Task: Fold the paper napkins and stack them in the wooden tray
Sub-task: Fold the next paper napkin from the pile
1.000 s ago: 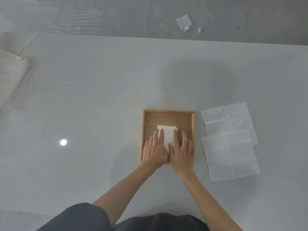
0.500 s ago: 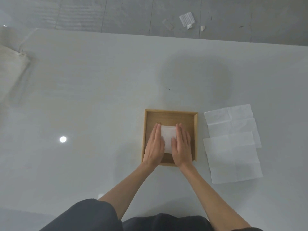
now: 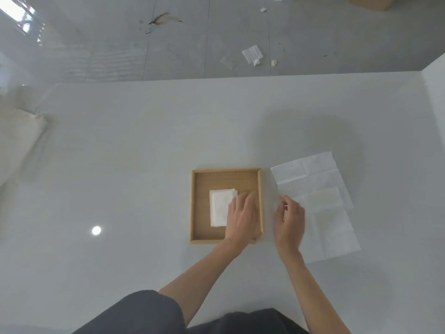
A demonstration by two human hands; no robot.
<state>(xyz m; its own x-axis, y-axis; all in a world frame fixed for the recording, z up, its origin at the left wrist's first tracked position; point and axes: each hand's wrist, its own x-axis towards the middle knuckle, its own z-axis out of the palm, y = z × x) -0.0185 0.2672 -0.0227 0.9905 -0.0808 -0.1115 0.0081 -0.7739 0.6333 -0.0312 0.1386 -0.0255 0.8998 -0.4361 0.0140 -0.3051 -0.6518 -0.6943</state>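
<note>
- folded napkin (image 3: 220,208) lies in the tray (image 3: 226,170); left hand (image 3: 242,216) over it, fingers loose, empty.
- right hand (image 3: 290,221) fingers pinching the near flat napkin (image 3: 330,227) edge, likely to fold it.

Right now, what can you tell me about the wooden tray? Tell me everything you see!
The wooden tray is square and shallow, light brown, with a low raised rim all around and a flat bottom. It sits flat on the white table. Inside, toward its left side, lies a stack of folded white napkins. The person's left hand is over its right part. Unfolded napkins lie on the table just to its right, apart from it.
</note>
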